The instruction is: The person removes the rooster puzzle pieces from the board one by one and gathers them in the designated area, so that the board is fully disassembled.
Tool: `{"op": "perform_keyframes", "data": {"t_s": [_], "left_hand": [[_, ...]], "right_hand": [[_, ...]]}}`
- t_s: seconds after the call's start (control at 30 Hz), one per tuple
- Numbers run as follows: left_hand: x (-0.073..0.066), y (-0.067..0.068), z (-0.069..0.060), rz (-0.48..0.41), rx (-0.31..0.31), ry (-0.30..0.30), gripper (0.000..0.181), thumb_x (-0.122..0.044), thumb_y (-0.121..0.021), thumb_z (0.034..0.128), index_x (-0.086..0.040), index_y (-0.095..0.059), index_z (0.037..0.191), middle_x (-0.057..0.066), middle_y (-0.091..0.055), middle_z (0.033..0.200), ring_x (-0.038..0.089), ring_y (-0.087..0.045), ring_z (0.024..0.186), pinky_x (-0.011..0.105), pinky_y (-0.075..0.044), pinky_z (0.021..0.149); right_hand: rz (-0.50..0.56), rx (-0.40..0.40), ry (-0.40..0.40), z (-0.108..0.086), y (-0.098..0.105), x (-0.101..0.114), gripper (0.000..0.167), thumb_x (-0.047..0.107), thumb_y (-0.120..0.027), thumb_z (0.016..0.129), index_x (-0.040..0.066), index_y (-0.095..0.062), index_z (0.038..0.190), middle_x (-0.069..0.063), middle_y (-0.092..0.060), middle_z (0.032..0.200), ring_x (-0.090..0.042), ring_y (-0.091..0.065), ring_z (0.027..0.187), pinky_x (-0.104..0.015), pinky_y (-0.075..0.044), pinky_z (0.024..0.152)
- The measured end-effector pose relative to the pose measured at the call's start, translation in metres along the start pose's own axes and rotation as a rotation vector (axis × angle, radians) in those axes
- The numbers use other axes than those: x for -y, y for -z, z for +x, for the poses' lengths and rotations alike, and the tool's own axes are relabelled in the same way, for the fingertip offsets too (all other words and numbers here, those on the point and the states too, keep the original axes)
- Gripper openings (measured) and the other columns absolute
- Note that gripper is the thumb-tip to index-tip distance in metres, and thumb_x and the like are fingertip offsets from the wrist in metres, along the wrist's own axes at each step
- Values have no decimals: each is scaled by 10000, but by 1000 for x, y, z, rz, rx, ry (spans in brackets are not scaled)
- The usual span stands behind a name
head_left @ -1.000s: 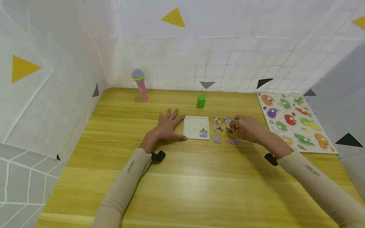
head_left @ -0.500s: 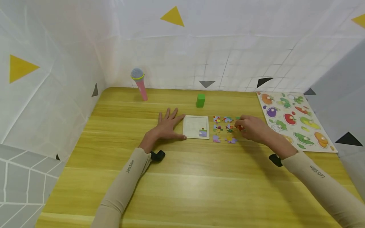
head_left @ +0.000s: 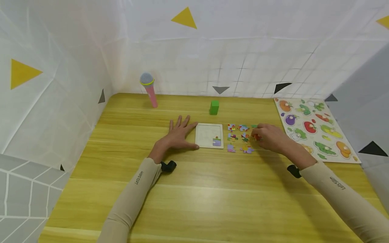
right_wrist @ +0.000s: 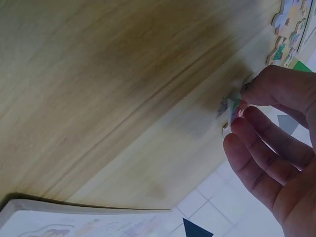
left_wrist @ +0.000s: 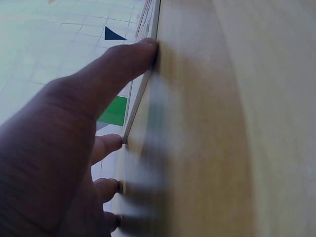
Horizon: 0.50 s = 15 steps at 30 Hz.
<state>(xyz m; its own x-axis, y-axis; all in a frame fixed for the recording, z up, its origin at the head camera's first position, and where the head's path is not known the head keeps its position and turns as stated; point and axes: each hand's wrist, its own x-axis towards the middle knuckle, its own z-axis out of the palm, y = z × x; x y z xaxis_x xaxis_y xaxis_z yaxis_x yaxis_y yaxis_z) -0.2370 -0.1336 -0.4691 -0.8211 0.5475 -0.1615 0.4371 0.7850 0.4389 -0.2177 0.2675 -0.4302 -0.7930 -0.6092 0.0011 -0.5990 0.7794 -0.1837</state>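
My left hand [head_left: 177,137] rests on the table with its fingers spread. Its thumb and index finger touch the left corners of a shallow white puzzle tray [head_left: 205,133], as the left wrist view also shows. One purple jigsaw piece [head_left: 216,142] lies in the tray's lower right corner. At the right end of the loose pieces, my right hand [head_left: 268,136] pinches a red and green jigsaw piece [right_wrist: 237,109] between thumb and fingers, which partly cover it. It appears tilted, at or just above the tabletop. Several loose jigsaw pieces [head_left: 244,137] lie between tray and hand.
A green block [head_left: 214,107] stands behind the tray. The pink toy microphone [head_left: 151,92] is at the back left. At the right, a vegetable peg puzzle board [head_left: 316,131] lies close to my right hand. White sheeting hangs behind the wooden table [head_left: 194,199].
My right hand has shifted slightly right, from above the middle pieces to the right-hand piece, uncovering the pieces beside it. In the last half second it barely moves. My left hand stays put.
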Motion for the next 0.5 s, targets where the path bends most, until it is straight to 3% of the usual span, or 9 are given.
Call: {"op": "perform_keyframes", "data": {"t_s": [0.5], "left_hand": [[0, -1, 0, -4, 1, 0, 1045, -695, -685, 807, -265, -191, 1620, 128, 66, 1667, 380, 181, 1489, 638, 165, 1107]], "right_hand": [[3, -12, -18, 4, 3, 9, 314, -31, -786, 734, 51, -749, 1035, -98, -635, 925, -217, -577, 734, -400, -502, 605]]}}
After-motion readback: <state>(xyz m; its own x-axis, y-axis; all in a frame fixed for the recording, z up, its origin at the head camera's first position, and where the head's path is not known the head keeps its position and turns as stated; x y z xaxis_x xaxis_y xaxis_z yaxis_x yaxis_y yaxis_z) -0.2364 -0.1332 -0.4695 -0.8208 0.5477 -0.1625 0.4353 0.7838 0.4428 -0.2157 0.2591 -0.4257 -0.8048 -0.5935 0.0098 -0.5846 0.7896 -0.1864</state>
